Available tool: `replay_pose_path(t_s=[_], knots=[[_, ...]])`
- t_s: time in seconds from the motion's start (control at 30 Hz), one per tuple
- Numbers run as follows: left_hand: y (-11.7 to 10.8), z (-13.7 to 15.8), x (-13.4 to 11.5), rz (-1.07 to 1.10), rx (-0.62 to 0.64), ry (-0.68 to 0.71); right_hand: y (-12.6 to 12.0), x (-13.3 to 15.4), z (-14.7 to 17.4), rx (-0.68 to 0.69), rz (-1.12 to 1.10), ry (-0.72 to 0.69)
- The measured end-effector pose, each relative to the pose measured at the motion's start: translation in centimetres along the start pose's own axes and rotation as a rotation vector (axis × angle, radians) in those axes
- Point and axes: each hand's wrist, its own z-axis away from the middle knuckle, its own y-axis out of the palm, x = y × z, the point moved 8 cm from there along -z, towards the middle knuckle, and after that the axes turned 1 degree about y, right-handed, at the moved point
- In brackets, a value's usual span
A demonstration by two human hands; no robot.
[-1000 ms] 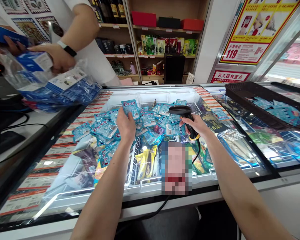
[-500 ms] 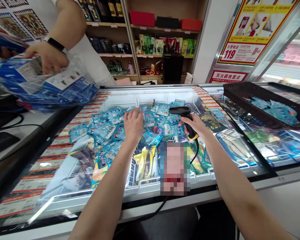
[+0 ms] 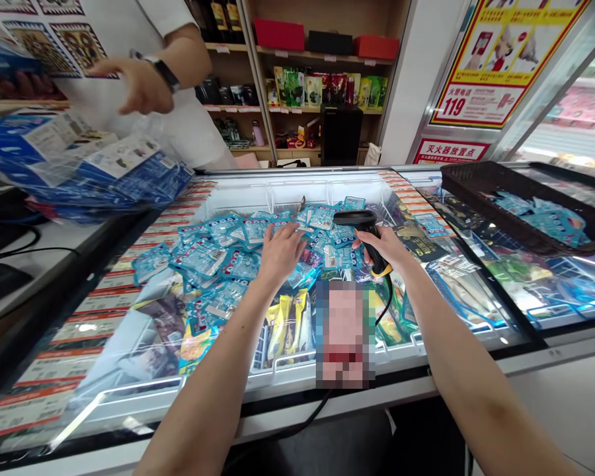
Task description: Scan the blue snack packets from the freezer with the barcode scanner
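Note:
My right hand (image 3: 384, 249) grips a black and yellow barcode scanner (image 3: 367, 231), whose head points left over the packets. Its cable hangs down toward the front edge. My left hand (image 3: 281, 252) lies palm down with fingers stretched out over blue packets (image 3: 228, 231), which are heaped on the glass top of a freezer (image 3: 114, 330). Whether a packet lies under its fingertips is hidden. One blue packet (image 3: 344, 256) with a barcode lies just below the scanner head.
A brown basket (image 3: 520, 246) with some blue packets stands at the right. A blurred patch (image 3: 344, 334) covers something near the front. At the far left, a person's hand (image 3: 146, 82) hovers above blue boxes in clear plastic (image 3: 129, 165). Shelves stand behind.
My left hand has shifted right along the packets, closer to the scanner. My right hand has stayed in place. The other person's hand has lifted off the plastic-wrapped boxes.

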Motion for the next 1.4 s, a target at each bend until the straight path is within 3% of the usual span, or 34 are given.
replay_pose_path(t_s=[0.13,0.27,0.47,0.7,1.0,1.23,1.4], knots=[[2.1,-0.6,-3.5,0.246,0.151,0.129,0.1,0.4,0.3,0.011,0.035,0.004],[3.3,-0.5,-5.2,0.264,0.196,0.181,0.0,0.5,0.2,-0.006,0.043,-0.005],[3.3,-0.6,-4.8,0.267,0.198,0.082,0.0,0.2,0.0,-0.003,0.041,-0.011],[3.5,-0.6,-3.7,0.422,0.201,-0.084,-0.2,0.1,0.0,-0.022,0.042,-0.008],[3.4,-0.8,-2.8,0.568,0.254,-0.14,-0.1,0.3,0.1,-0.009,0.046,-0.009],[2.9,-1.0,-2.9,0.842,0.157,-0.24,-0.2,0.5,0.2,-0.031,0.028,-0.017],[2.4,-0.7,0.1,0.895,-0.06,-0.425,0.0,0.8,0.3,-0.009,0.022,-0.015]])
